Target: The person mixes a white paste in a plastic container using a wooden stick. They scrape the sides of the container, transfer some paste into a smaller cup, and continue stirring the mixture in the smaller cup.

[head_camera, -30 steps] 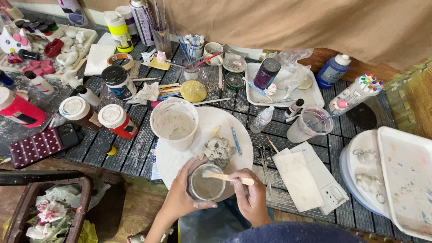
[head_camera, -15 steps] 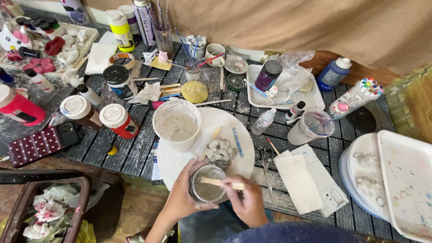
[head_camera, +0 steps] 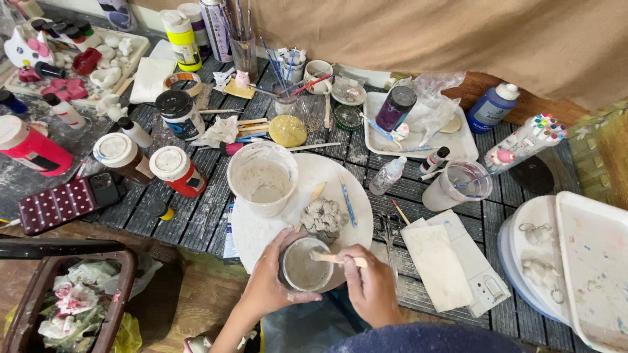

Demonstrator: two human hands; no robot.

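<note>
Grey slurry mid-stir — left hand (head_camera: pixel 273 282) gripping small cup (head_camera: pixel 305 265), right hand (head_camera: pixel 370 282) pinching wooden stick (head_camera: pixel 335 259); next, probably more even stirring — cup held level.

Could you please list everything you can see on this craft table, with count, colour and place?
small cup: one, grey mix inside, near edge
wooden stick: one, tan, across the cup
white tub: one, on round board
round board: one, white, centre
clay lump: one, grey, on board
red-lidded jars: two, left
blue bottle: one, back right
spotted case: one, maroon, left
white trays: stacked, right
left hand: holds cup
right hand: holds stick
</note>
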